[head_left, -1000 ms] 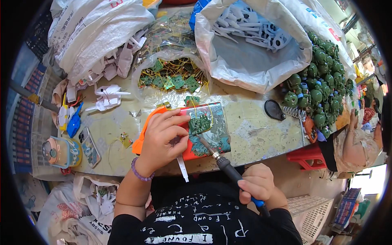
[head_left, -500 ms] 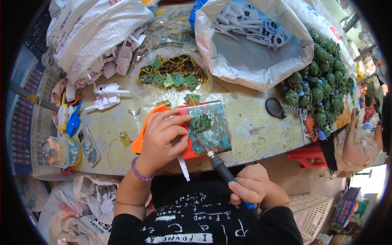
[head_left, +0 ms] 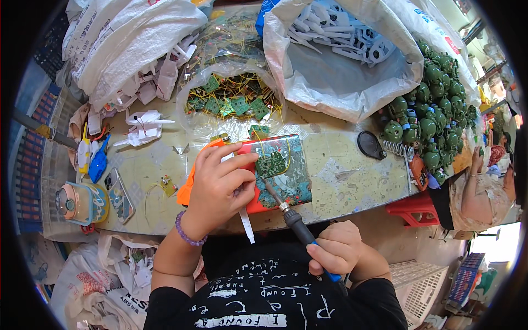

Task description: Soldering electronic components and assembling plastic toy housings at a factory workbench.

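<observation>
My left hand (head_left: 223, 184) is closed around a white plastic piece (head_left: 246, 224). One arm of it sticks out below the palm, and most of it is hidden by the hand. A fingertip of this hand reaches the left edge of a green circuit board (head_left: 271, 164) with thin yellow wires. The board lies on a red box with a dark patterned top (head_left: 297, 184). In my right hand (head_left: 335, 248) is a soldering iron (head_left: 298, 224), gripped by its handle. Its tip points at the board's lower edge; contact cannot be made out.
An orange object (head_left: 190, 184) lies by my left wrist. Behind the box is a clear bag of wired circuit boards (head_left: 234, 104). White sacks (head_left: 341, 104) of white parts stand at the back. Green round parts (head_left: 432, 121) pile up at right. A phone (head_left: 120, 196) lies left.
My left hand has shifted very slightly, and more white plastic shows between its fingers. The soldering iron and circuit board stay almost where they were.
</observation>
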### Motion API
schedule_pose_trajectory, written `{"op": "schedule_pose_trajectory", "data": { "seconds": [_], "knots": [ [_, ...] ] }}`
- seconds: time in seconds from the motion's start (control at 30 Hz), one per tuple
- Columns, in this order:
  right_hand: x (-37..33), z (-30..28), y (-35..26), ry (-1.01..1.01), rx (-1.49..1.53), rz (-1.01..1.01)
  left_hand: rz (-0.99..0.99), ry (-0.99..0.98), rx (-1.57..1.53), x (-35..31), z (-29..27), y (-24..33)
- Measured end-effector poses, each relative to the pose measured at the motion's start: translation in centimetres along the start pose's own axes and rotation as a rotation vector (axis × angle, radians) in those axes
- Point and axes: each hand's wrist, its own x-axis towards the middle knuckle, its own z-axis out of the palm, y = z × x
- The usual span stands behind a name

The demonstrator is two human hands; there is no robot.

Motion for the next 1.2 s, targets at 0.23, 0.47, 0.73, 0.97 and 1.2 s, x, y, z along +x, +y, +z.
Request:
{"op": "schedule_pose_trajectory", "data": {
  "seconds": [0.23,0.47,0.73,0.97,1.2],
  "knots": [
    [-0.2,0.0,0.0,0.004,0.01,-0.001,0.015,-0.002,0.023,0.1,0.0,0.1],
    [-0.3,0.2,-0.1,0.022,-0.004,0.015,0.021,-0.001,0.023,0.1,0.1,0.1],
    [-0.2,-0.1,-0.2,0.024,-0.006,0.045,0.016,0.001,0.031,0.0,0.1,0.1],
    [-1.3,0.2,0.2,0.22,-0.075,0.19,0.008,-0.004,0.039,0.0,0.1,0.3],
    [-1.3,0.3,0.0,0.21,-0.101,0.149,0.002,-0.011,0.054,-0.1,0.0,0.4]
  ]
}}
